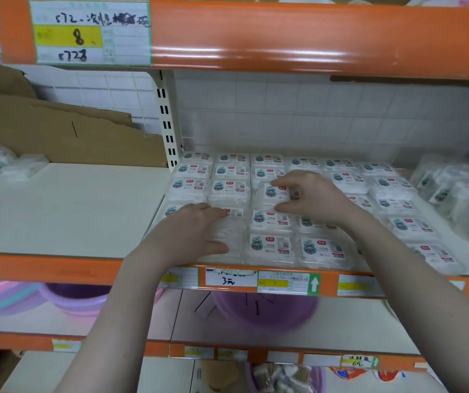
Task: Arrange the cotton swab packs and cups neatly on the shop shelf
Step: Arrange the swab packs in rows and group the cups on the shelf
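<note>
Price card (pixel 90 32) on the orange rail of the upper shelf: handwritten "572" followed by smeared characters, a large "8" on its yellow band, and "5728" beneath. Below it, on the rail of the pack shelf, a white tag (pixel 231 277) reads "3元", with a white arrow on green (pixel 314 284) to its right. Lowest rail, far right: tag (pixel 358 361) with "6元"; pack label print is too small to read.

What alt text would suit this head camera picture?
A person's right hand pinches a cotton swab pack above neat rows of packs on an orange-edged shelf, while the left hand rests on front packs.
</note>
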### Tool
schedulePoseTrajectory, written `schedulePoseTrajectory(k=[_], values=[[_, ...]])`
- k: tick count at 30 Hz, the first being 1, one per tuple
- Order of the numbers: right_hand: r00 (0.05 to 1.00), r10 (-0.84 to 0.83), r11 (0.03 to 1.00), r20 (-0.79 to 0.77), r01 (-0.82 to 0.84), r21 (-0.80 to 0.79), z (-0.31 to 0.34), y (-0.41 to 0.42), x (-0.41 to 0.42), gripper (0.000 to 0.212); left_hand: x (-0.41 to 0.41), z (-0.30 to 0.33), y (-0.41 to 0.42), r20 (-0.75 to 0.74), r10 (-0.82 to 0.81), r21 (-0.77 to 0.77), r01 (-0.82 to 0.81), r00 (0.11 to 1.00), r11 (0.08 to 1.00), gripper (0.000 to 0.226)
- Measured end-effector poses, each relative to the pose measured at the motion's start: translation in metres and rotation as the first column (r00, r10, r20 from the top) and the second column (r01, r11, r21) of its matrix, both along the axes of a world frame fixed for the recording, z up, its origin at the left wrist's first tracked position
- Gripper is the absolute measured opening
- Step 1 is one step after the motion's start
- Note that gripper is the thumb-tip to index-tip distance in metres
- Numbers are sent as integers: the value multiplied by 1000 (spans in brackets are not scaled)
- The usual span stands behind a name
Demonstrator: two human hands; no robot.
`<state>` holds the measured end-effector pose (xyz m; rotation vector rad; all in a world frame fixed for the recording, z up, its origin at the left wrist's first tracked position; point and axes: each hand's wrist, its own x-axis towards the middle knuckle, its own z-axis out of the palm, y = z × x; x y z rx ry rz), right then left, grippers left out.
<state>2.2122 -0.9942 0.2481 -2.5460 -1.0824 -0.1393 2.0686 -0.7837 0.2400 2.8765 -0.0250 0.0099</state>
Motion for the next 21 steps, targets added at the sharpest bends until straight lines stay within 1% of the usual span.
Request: schedulePoseTrajectory(k=[3, 6, 10, 15, 17, 21], values=[[1000, -7, 999, 25, 8, -52, -3, 10, 3, 55, -1, 0, 1, 2, -9, -5, 9, 1000, 1000, 69], [999, 10, 998, 39, -7, -64, -8, 15, 5, 55, -1, 0, 2, 6, -22, -9, 23, 1000, 1000, 69], [999, 33, 999, 27, -33, -18, -16, 13, 6, 53, 0, -1, 7, 2, -56, -18, 56, 998, 998, 70], [996, -6, 999, 87, 3, 33, -23, 3, -2, 51, 0, -2, 13, 6, -90, -45, 90, 996, 995, 69], [993, -44, 997, 109, 37, 63, -25, 0, -6, 46, 0, -2, 14, 20, -102, -53, 103, 995, 993, 68], [972, -189, 978, 141, 173, 116, -31, -9, -19, 39, 2, -1, 14, 50, -130, -36, 131, 990, 991, 64]])
